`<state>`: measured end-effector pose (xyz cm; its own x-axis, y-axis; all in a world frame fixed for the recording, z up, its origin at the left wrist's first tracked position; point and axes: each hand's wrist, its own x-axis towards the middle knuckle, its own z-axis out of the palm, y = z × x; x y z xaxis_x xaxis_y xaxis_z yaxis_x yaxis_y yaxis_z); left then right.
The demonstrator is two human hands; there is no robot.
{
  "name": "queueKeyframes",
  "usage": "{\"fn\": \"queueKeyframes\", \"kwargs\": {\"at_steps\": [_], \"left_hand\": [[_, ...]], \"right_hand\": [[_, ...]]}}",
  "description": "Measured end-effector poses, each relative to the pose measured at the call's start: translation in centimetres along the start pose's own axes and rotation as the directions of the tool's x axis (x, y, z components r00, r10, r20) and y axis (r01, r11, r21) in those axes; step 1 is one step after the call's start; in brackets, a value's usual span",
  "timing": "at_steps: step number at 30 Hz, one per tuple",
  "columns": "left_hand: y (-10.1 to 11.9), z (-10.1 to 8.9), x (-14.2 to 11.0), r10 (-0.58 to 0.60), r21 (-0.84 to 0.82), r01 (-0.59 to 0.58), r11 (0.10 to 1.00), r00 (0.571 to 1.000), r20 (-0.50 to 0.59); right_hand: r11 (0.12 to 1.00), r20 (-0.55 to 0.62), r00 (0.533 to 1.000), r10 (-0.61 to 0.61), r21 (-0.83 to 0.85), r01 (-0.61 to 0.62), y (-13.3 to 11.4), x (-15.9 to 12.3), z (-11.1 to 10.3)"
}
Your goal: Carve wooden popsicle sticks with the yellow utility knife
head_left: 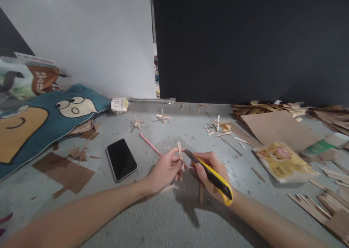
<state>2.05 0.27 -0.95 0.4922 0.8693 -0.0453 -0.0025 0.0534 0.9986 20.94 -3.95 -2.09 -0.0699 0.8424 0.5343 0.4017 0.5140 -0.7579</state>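
Note:
My left hand pinches a short wooden craft stick that stands up between its fingertips. A smaller piece of wood shows just below the fingertips, partly hidden. My right hand is closed around a yellow and black utility knife, its blade end pointing at the stick. Whether the blade touches the wood I cannot tell. Below the right hand lies another craft stick. A pale stick lies under my left wrist. Just beyond the left hand is a pink striped straw.
A phone and brown cardboard lie to the left, by a blue cushion. Small stick crosses stand farther back. On the right are a yellow packet, a cardboard sheet and several loose sticks.

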Motion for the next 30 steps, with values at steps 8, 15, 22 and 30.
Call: {"fn": "queueKeyframes", "kwargs": {"at_steps": [8,15,22,30], "left_hand": [[0.4,0.1,0.0,-0.014,-0.027,0.014,1.000,1.000,-0.017],[0.5,0.2,-0.1,-0.018,-0.030,0.018,0.999,1.000,-0.010],[0.4,0.1,-0.1,-0.012,-0.030,0.012,0.999,1.000,-0.010],[0.5,0.2,-0.1,-0.003,-0.021,0.002,1.000,1.000,-0.011]], "right_hand": [[0.994,-0.009,0.999,0.044,-0.100,-0.045,-0.1,-0.1,0.1],[0.994,0.044,0.996,0.072,-0.085,-0.068,0.2,-0.2,0.2],[0.996,0.043,0.998,0.052,-0.080,-0.048,0.6,-0.4,0.4],[0.993,0.085,0.995,0.045,-0.112,-0.036,-0.5,0.1,-0.2]]}}
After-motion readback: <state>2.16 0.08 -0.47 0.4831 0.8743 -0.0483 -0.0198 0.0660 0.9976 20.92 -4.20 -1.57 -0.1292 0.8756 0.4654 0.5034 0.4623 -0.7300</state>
